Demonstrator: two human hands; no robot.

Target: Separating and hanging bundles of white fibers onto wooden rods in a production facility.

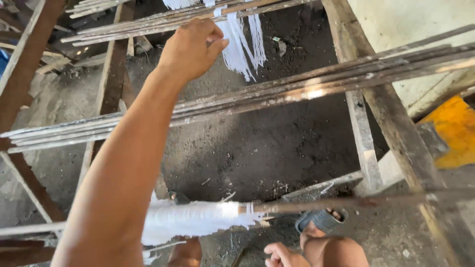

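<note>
- Head view, upper middle of the frame: the left hand (190, 49) reaches up with its fingers curled around a hanging bunch of thin white strands (242, 42), which is draped over a bundle of long thin wooden rods (163, 22) running across the top of the frame.
- The strands look light, soft and limp, and probably break easily; I judge they are best taken loosely near the rod, where they bunch together, rather than by the loose ends.
- Lower middle: a second sheet of white strands (193, 220) lies over a single dark horizontal rod (356, 201). It is spread flat, seems just as delicate, and is not touched by either hand.
- Bottom centre: the right hand (279, 255) is low, fingers partly bent, apparently holding nothing; the frame edge cuts it off, so I cannot tell for sure.
- A middle bundle of grey wooden rods (277, 94) crosses the whole frame diagonally, above dark earthen ground (257, 148).
- Hard to make out: the left fingertips are hidden behind the strands, so the firmness of the grip is unclear. A foot in a grey sandal (321, 220) is partly hidden by the rod. A yellow object (452, 131) at right is cut off.
</note>
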